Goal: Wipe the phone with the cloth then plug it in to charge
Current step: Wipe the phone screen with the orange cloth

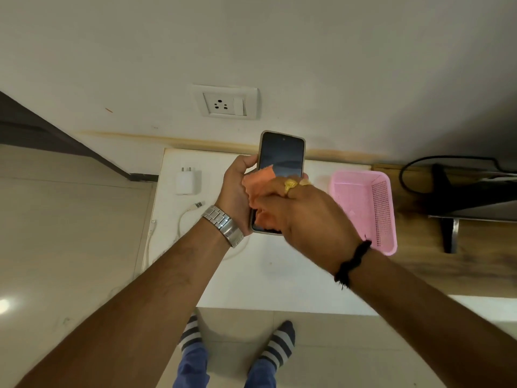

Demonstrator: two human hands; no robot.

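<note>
The fingers (291, 189) of the right hand (305, 214) are bunched closed on an orange cloth (258, 184), pressing it flat against the lower half of the smartphone (282, 158) screen; a gold ring (290, 185) sits on one of them. The left hand (237, 189) wraps the phone's left edge, thumb at the side, its other fingers hidden behind the case, so the phone is held above the white tabletop (268, 275), screen dark and facing the camera, top end toward 12 o'clock. A steel watch (223, 224) bands the left wrist and a black thread bracelet (352, 261) the right.

On the tabletop at 9 o'clock from the phone lies a white charger adapter (188, 182), pins pointing to the wall. Just at 6 o'clock from it is the USB plug (198, 205) of a white cable (183, 217), which curls toward the table's left edge. At 3 o'clock from the phone stands a pink plastic basket (382, 203). On the wall at 12 o'clock is a socket with switch (226, 103), nothing plugged in. At 6 o'clock, striped socks (278, 345) stand on the tiled floor.
</note>
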